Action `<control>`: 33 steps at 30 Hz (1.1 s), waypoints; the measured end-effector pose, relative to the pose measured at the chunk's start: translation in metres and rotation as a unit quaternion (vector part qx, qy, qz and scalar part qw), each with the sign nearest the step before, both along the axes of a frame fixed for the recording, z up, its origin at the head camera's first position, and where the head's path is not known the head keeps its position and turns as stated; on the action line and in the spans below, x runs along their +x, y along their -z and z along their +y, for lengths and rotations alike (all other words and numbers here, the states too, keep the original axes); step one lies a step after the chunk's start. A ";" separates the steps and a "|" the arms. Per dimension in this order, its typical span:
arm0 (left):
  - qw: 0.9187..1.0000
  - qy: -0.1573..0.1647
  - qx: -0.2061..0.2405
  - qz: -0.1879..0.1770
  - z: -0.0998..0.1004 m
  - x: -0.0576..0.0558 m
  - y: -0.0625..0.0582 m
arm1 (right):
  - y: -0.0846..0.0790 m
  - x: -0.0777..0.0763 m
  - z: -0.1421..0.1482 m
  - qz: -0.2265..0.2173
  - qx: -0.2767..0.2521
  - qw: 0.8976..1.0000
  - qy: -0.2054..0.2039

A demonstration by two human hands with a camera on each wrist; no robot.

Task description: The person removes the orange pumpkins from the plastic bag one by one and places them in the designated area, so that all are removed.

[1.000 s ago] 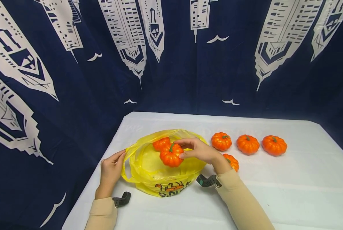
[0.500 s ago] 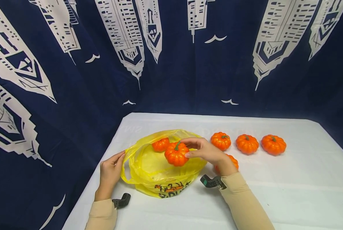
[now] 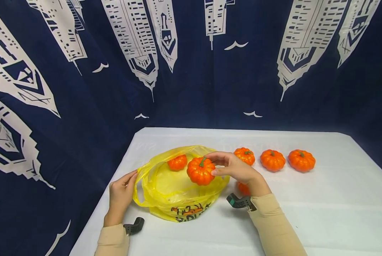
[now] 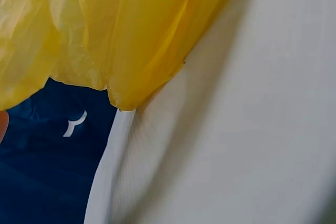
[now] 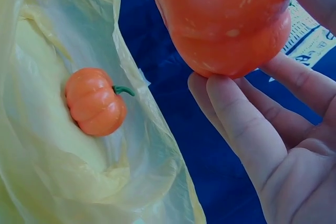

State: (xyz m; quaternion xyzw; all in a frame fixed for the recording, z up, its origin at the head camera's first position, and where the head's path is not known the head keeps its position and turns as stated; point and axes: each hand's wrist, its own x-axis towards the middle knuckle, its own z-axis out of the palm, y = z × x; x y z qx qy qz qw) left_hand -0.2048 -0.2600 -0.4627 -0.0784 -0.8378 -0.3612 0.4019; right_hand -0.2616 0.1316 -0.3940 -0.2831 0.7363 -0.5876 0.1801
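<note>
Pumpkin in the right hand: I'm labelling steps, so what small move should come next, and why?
Probably move the held pumpkin further right, clear of the yellow plastic bag: the right hand has been drawing it that way over the bag's opening, the left hand pinches the bag's left edge, and four other pumpkins sit on the table to its right.
</note>
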 end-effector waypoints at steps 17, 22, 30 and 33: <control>1.000 0.002 -0.014 0.019 0.000 -0.001 0.002 | -0.011 0.006 0.029 -0.001 -0.026 1.000 0.003; 1.000 0.004 -0.017 0.022 0.000 -0.001 0.001 | -0.012 0.007 0.039 0.001 -0.029 1.000 0.009; 0.999 0.012 -0.016 0.026 0.000 -0.001 0.000 | -0.016 0.009 0.055 0.011 -0.041 0.999 0.011; 0.999 0.015 -0.016 0.029 0.000 -0.001 -0.001 | -0.016 0.009 0.062 0.016 -0.027 0.999 0.030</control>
